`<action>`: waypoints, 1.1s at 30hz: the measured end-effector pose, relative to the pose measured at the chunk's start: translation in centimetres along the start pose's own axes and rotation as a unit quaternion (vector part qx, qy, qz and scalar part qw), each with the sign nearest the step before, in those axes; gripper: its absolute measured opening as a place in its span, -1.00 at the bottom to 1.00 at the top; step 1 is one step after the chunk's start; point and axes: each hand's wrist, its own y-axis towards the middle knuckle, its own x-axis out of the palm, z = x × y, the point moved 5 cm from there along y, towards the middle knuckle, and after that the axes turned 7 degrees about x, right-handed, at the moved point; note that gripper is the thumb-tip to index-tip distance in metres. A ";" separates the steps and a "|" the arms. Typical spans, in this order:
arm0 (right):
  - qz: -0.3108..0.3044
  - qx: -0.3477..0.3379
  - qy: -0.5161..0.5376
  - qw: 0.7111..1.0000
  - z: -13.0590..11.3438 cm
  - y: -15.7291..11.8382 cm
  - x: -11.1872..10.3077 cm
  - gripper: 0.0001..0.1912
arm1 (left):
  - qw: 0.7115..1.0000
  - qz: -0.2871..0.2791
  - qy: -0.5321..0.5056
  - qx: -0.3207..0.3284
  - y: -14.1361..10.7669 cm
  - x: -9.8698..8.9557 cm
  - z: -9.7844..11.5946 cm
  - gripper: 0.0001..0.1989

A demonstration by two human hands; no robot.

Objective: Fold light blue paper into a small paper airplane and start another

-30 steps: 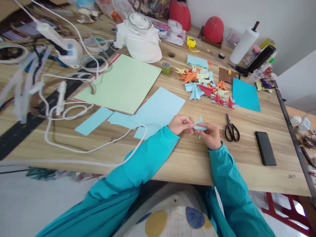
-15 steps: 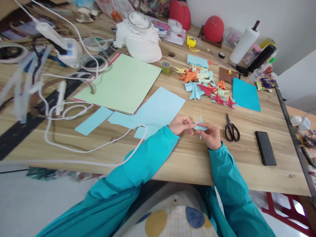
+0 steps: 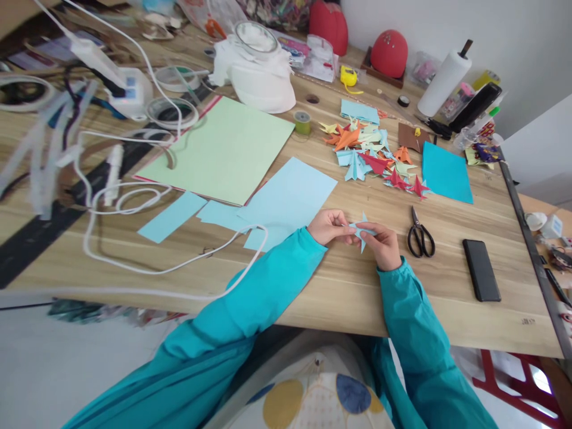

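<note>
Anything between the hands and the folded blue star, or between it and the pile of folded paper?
Nothing visible in either place. The left hand and right hand both pinch the blue star, and only bare table shows between it and the pile. The scissors lie to the right, clear of that line.

My left hand [image 3: 328, 227] and right hand [image 3: 383, 243] pinched a small light-blue paper star [image 3: 363, 227] between their fingers, above the wooden surface [image 3: 339, 298], with black-handled scissors [image 3: 420, 233] lying near my right hand.
</note>
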 end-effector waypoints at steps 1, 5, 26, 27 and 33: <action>0.000 0.001 0.000 1.000 0.0 0.0 0.0 -0.71 | 1.000 0.001 -0.003 -0.002 0.0 0.0 0.0 -0.50; 0.004 0.002 -0.008 1.000 0.0 0.0 0.0 -0.70 | 1.000 0.003 -0.010 -0.006 0.0 -0.1 0.0 -0.50; 0.015 -0.001 -0.044 0.999 -0.5 -0.1 0.4 -0.66 | 0.998 -0.005 -0.043 -0.037 -0.1 0.1 -0.2 -0.49; 0.014 -0.003 -0.043 0.999 -0.5 -0.1 0.4 -0.67 | 0.998 -0.006 -0.044 -0.037 -0.1 0.1 -0.2 -0.49; 0.008 -0.005 -0.054 0.998 -0.4 0.0 0.3 -0.66 | 0.998 -0.008 -0.053 -0.041 0.0 -0.1 -0.3 -0.51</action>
